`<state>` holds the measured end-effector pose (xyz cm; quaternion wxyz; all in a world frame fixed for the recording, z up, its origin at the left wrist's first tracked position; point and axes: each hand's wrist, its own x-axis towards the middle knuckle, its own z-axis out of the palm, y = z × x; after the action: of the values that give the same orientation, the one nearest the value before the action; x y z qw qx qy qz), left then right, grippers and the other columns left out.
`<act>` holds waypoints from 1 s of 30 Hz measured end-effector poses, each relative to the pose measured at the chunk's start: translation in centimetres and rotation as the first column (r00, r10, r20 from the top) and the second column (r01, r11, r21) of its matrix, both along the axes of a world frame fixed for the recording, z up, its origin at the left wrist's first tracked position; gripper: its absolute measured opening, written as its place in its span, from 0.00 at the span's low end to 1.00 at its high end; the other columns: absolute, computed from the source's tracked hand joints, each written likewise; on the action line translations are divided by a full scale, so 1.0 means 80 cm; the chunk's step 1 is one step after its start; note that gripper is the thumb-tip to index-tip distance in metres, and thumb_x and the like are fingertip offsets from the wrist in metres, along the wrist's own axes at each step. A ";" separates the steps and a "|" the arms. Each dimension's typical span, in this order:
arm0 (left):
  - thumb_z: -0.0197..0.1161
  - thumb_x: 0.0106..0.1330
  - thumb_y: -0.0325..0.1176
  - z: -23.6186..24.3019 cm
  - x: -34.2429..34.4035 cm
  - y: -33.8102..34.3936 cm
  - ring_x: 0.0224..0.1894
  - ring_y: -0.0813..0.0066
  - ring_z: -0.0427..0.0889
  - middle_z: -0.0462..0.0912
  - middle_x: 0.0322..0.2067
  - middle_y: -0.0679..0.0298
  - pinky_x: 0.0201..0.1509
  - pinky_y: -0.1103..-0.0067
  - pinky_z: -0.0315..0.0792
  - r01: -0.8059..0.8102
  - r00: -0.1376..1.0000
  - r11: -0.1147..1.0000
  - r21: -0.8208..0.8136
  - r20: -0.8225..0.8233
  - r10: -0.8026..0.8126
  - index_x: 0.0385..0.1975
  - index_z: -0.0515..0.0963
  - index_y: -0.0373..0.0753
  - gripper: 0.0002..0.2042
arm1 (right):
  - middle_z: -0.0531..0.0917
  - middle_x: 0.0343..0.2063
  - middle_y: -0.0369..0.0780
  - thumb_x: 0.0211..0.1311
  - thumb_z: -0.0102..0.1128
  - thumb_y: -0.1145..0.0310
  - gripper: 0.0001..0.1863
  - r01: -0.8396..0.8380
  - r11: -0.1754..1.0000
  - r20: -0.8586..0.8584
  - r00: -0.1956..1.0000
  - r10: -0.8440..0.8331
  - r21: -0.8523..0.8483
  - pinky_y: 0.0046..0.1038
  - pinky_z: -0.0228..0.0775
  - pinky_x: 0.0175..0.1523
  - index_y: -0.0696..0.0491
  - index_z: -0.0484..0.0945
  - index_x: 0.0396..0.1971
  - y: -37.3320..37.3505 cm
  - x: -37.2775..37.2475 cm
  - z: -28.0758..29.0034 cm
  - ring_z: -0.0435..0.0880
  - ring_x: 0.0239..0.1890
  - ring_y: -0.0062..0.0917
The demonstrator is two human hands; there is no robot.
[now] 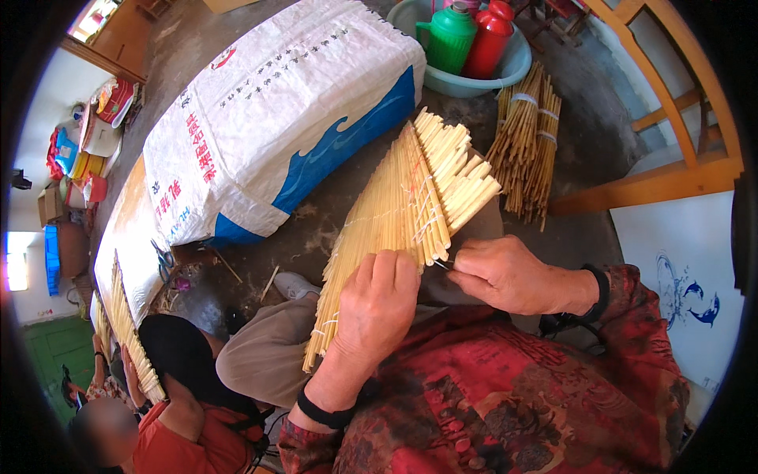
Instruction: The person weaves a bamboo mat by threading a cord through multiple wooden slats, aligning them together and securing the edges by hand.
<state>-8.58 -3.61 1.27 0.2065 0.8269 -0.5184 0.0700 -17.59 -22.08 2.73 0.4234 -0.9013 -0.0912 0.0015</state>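
A mat of pale straw-coloured stalks (pixel 371 221), bound with thin threads and faint red strands, lies slanting across my lap, with a thicker band of cut ends (pixel 458 174) along its upper right. My left hand (pixel 375 304) is closed over the mat's lower part, knuckles up. My right hand (pixel 513 280) is beside the mat's right lower edge, fingers pinched on a thin metal needle-like tool (pixel 442 264) at the stalk ends.
A large white-and-blue woven sack (pixel 284 118) lies ahead. A basin (pixel 513 75) holds flasks, beside stalk bundles (pixel 525 154). A wooden frame (pixel 687 118) stands right. At lower left a person (pixel 181 430) holds another stalk strip (pixel 130 332); another person sits beyond.
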 end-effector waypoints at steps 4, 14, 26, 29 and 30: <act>0.61 0.55 0.30 0.006 0.018 0.005 0.25 0.65 0.72 0.67 0.23 0.61 0.25 0.73 0.70 -0.076 0.996 0.996 -0.037 0.038 0.077 0.26 0.68 0.38 0.07 | 0.72 0.21 0.47 0.57 0.56 0.69 0.11 -0.034 0.998 -0.022 0.999 0.033 -0.048 0.38 0.67 0.30 0.58 0.67 0.20 0.000 -0.015 0.011 0.75 0.26 0.44; 0.68 0.51 0.31 0.043 0.104 0.012 0.28 0.52 0.75 0.72 0.24 0.53 0.29 0.66 0.69 -0.136 0.984 0.988 -0.068 -0.128 0.126 0.24 0.69 0.35 0.12 | 0.74 0.26 0.41 0.58 0.59 0.74 0.05 0.141 0.965 0.173 0.968 -0.181 0.223 0.30 0.68 0.32 0.57 0.77 0.34 -0.021 0.017 0.022 0.76 0.27 0.35; 0.67 0.53 0.29 0.041 0.170 0.019 0.27 0.52 0.76 0.75 0.25 0.49 0.31 0.69 0.69 -0.274 0.869 0.962 -0.017 -0.432 0.240 0.27 0.72 0.31 0.11 | 0.72 0.26 0.41 0.54 0.60 0.75 0.06 0.100 0.934 0.396 0.886 -0.240 0.343 0.32 0.68 0.33 0.56 0.76 0.32 0.018 0.144 -0.044 0.76 0.30 0.35; 0.66 0.53 0.29 0.042 0.179 0.006 0.27 0.56 0.77 0.77 0.25 0.50 0.32 0.71 0.69 -0.284 0.856 0.959 0.009 -0.448 0.258 0.29 0.74 0.30 0.10 | 0.70 0.25 0.40 0.53 0.61 0.75 0.05 0.141 0.934 0.463 0.838 -0.288 0.328 0.32 0.68 0.33 0.56 0.76 0.31 0.019 0.165 -0.048 0.75 0.29 0.34; 0.66 0.54 0.29 0.039 0.184 0.002 0.26 0.60 0.77 0.77 0.25 0.50 0.32 0.73 0.70 -0.297 0.830 0.955 0.005 -0.493 0.261 0.31 0.75 0.30 0.10 | 0.70 0.25 0.40 0.53 0.62 0.75 0.06 0.158 0.938 0.472 0.831 -0.294 0.307 0.32 0.68 0.33 0.55 0.77 0.31 0.018 0.171 -0.047 0.75 0.29 0.34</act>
<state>6.16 -3.42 4.38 0.3478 0.8763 -0.3202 -0.0928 -3.95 -20.65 -1.05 0.4933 -0.8115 -0.0912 -0.2996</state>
